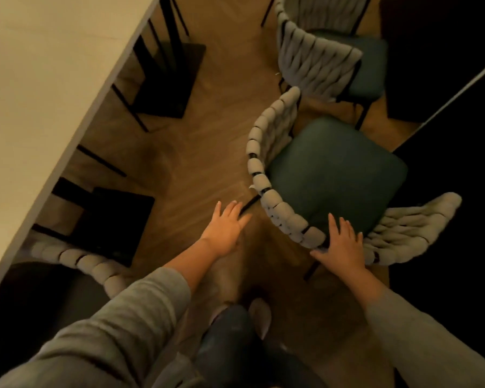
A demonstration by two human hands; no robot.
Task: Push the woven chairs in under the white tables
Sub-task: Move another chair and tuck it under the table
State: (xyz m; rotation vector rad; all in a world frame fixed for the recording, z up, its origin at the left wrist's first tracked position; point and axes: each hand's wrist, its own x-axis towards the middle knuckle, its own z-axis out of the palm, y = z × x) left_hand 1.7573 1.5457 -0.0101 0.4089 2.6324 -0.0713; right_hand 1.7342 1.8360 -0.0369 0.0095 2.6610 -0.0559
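A woven chair point(275, 163) with a grey braided back and a green seat cushion point(336, 175) stands in the middle of the wooden floor. My right hand point(342, 245) lies flat, fingers spread, on the near end of its braided back rail. My left hand point(227, 225) hovers open over the floor just left of the chair, touching nothing. A long white table point(39, 93) runs along the left side. A second woven chair point(319, 60) stands farther back. A third woven back point(90, 264) shows at the lower left beside the table.
Black table legs and bases point(163, 79) stand under the white table's edge. Another woven backrest point(412, 228) lies at the right, against a dark area with a pale edge point(459, 91). My legs and shoes point(249, 323) are at the bottom centre.
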